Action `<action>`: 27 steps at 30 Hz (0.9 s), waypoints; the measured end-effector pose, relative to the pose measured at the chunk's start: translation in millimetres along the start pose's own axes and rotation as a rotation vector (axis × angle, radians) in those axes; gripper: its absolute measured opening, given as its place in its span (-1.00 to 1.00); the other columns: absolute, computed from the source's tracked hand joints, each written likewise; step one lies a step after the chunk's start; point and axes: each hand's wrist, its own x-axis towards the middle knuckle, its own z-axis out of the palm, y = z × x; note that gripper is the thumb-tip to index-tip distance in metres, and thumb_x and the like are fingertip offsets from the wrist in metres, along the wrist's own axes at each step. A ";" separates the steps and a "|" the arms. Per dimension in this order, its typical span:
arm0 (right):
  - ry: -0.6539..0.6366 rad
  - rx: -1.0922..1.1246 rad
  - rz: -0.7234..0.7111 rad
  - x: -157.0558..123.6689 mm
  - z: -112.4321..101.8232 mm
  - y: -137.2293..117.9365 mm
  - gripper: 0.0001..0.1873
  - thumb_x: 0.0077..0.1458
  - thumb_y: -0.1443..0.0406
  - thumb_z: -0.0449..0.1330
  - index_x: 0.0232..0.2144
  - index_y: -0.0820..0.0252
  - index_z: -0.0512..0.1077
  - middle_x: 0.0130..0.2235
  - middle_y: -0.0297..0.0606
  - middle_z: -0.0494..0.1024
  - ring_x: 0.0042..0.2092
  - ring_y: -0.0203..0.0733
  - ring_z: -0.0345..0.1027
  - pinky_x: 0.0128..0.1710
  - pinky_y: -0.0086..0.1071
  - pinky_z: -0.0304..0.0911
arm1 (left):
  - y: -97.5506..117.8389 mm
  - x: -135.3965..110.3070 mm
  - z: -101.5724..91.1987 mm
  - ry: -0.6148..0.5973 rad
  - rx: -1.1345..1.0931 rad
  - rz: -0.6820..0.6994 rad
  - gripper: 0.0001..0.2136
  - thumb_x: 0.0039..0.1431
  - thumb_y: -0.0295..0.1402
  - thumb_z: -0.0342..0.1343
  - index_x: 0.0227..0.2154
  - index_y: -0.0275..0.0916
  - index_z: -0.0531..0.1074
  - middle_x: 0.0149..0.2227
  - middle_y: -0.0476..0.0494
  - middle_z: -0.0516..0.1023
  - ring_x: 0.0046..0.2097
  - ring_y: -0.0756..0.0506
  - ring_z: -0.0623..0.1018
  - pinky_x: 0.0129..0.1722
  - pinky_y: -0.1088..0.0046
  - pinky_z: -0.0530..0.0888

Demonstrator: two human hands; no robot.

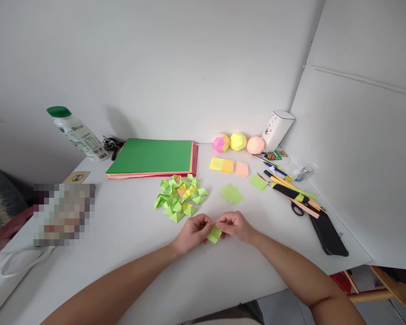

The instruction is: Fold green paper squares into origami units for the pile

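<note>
A small green paper square (214, 234) is pinched between my two hands near the front of the table. My left hand (193, 232) grips its left side between thumb and fingers. On the other side, my right hand (236, 227) pinches it near the upper right corner. Just beyond my left hand lies a heap of folded paper pieces (176, 198), mostly green with a few yellow and orange ones. Loose green paper squares (230, 194) rest flat beyond my right hand.
A green-topped stack of coloured paper (152, 155) lies at the back. Three paper balls (238, 141) stand by the wall, with yellow and orange note squares (222, 165) before them. Rightward are a utility knife (287, 192), scissors (297, 208) and a black phone (328, 234). A bottle (79, 135) stands left.
</note>
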 end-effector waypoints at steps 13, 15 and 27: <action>0.066 -0.010 -0.027 -1.7 0.5 -2.0 -0.74 0.04 0.16 0.16 -0.47 0.27 0.36 -0.55 -0.31 0.49 -0.57 -0.33 0.37 -0.58 -0.48 0.19 | -5.0 -0.5 0.4 0.039 -0.041 0.035 -0.75 0.08 -0.14 0.05 -0.44 -0.24 0.25 -0.58 0.06 0.33 -0.59 0.05 0.35 -0.61 0.54 0.28; 0.077 0.020 -0.030 -2.1 1.1 -0.9 -0.75 0.04 0.17 0.14 -0.48 0.26 0.34 -0.54 -0.31 0.50 -0.59 -0.32 0.37 -0.59 -0.48 0.20 | -5.6 0.0 0.5 0.045 -0.054 0.025 -0.74 0.09 -0.13 0.04 -0.45 -0.23 0.24 -0.60 0.07 0.33 -0.59 0.04 0.36 -0.61 0.54 0.28; 0.052 0.080 -0.066 0.2 -1.6 0.7 -0.75 0.03 0.17 0.15 -0.30 0.22 0.29 -0.45 -0.33 0.46 -0.54 -0.35 0.32 -0.55 -0.46 0.24 | -1.1 0.2 0.1 0.042 -0.139 0.009 -0.71 0.07 -0.09 0.06 -0.44 -0.22 0.20 -0.60 0.05 0.41 -0.61 0.00 0.45 -0.61 0.52 0.30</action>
